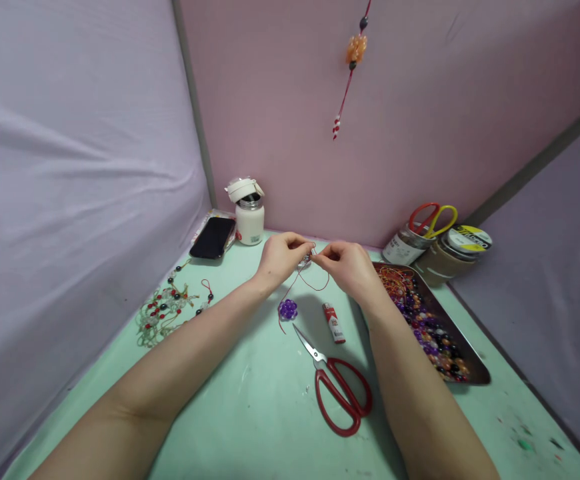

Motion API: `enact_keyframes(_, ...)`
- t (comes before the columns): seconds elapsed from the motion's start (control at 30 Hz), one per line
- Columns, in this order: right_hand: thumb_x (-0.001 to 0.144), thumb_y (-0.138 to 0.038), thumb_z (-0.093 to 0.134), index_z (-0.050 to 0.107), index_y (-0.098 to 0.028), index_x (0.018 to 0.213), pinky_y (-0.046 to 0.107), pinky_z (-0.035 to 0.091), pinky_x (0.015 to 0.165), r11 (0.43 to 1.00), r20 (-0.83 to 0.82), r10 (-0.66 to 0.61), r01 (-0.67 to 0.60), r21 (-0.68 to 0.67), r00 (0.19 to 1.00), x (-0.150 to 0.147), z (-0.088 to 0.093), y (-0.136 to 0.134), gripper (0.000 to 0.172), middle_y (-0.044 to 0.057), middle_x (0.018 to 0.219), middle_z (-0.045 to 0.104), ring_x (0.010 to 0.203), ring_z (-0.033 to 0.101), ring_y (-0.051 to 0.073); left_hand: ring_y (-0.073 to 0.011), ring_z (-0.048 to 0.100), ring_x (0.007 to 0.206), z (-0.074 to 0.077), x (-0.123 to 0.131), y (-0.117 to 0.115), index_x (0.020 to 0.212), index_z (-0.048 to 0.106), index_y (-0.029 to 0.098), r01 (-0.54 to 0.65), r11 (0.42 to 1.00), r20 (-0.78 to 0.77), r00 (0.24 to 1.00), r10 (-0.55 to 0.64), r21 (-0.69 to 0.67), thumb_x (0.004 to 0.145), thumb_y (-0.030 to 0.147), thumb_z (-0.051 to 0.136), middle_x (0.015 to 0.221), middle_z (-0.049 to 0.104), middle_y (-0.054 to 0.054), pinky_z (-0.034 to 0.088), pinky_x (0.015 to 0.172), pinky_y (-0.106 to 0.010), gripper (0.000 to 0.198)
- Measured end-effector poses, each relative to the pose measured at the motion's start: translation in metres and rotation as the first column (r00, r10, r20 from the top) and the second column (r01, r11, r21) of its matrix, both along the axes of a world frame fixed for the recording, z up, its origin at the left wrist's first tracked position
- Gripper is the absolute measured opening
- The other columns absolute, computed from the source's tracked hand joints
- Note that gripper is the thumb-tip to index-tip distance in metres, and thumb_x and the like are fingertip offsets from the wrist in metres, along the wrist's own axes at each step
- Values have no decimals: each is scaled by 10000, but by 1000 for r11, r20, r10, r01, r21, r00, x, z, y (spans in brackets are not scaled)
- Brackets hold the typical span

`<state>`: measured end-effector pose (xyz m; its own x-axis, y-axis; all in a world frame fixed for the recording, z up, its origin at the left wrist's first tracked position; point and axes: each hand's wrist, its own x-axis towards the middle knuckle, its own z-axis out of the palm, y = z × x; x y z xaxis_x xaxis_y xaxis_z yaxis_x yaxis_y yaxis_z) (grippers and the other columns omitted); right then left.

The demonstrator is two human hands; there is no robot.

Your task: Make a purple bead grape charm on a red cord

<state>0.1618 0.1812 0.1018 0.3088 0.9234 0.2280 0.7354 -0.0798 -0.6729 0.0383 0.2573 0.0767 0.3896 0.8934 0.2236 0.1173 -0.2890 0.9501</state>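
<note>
My left hand [285, 255] and my right hand [344, 265] meet over the far part of the table, thumbs and fingers pinched on a thin red cord [315, 288]. Between them the cord hangs down in a loop, and one strand runs to a purple bead cluster [288, 309] lying on the table below. A small clear object [304, 262] shows just under my fingertips; its kind is hard to make out. Closer to me lie red-handled scissors [337, 387], blades slightly apart, and a red and white lighter [334, 323].
A tray [475, 367] of beads and cords stands right, beside jars [443, 260] and a cup [405, 247] holding scissors. Left are beaded strings [163, 310], a phone [213, 238] and a white bottle [250, 220]. A beaded pendant [356, 50] hangs at the back wall.
</note>
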Motion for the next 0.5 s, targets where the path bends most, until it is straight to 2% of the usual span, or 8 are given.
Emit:
enact_keyframes(0.17, 691, -394, 625, 591, -166, 605, 242, 310, 515, 999, -53, -3, 4, 36, 999, 6, -6, 4, 246, -5, 558, 567, 517, 433, 106, -147, 599, 683, 0, 0, -2, 750, 720, 158, 20, 1000, -37, 999, -20, 22, 700, 295, 623, 745, 699, -58, 453, 674, -266, 174)
enact_keyframes(0.3, 661, -418, 653, 622, -161, 761, 229, 301, 475, 1000, -199, 3, 3, 27, 980, 11, -11, 8, 277, -21, 553, 536, 492, 414, 97, -146, 591, 697, 4, -1, -4, 745, 708, 155, 76, 997, -21, 997, -76, 4, 706, 281, 618, 748, 695, -53, 448, 663, -258, 160)
enact_keyframes(0.43, 636, -392, 684, 628, -153, 838, 213, 329, 477, 996, -480, 80, -89, 5, 873, 13, -12, 9, 318, -43, 571, 497, 493, 398, 75, -135, 577, 696, 10, -2, -5, 754, 697, 150, 133, 991, 27, 991, -133, -1, 713, 257, 614, 748, 688, -48, 442, 659, -253, 142)
enact_keyframes(0.5, 635, -378, 696, 638, -156, 860, 203, 349, 500, 991, -567, 121, -136, 16, 815, 13, -12, 10, 322, -42, 604, 504, 519, 410, 67, -131, 574, 696, 12, -2, -5, 754, 694, 147, 152, 988, 52, 987, -152, -3, 713, 249, 613, 750, 687, -47, 444, 670, -255, 136)
